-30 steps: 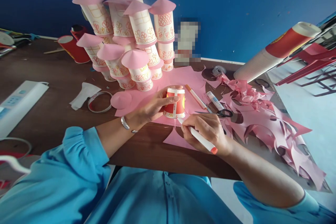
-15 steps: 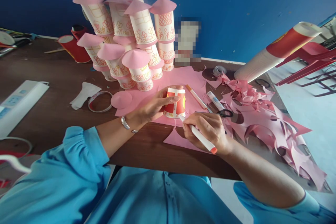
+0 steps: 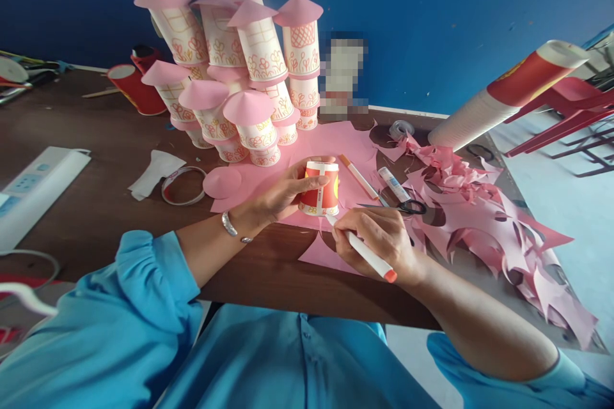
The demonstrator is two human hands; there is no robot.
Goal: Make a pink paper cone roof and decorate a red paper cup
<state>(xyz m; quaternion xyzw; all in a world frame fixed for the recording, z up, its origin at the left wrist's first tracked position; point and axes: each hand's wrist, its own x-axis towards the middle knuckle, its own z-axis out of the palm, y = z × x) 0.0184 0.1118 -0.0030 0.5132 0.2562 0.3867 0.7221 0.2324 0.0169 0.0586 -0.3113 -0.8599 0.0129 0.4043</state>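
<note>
My left hand is wrapped round a red and white paper cup, held upside down with its wide rim toward me. Yellowish drawn marks run along the white band by the rim. My right hand grips a white marker with an orange end; its tip is at the lower edge of the cup. Under both hands lies pink paper. On it are a second marker, a glue stick and black-handled scissors.
Several cup towers with pink cone roofs stand at the back left. A tall stack of cups leans at the right, above pink paper scraps. Tape rolls, a pink cone and a power strip lie leftward.
My right hand has shifted very slightly down and left with the marker, showing more of the scissors' blades. The cup in my left hand stays nearly still.
</note>
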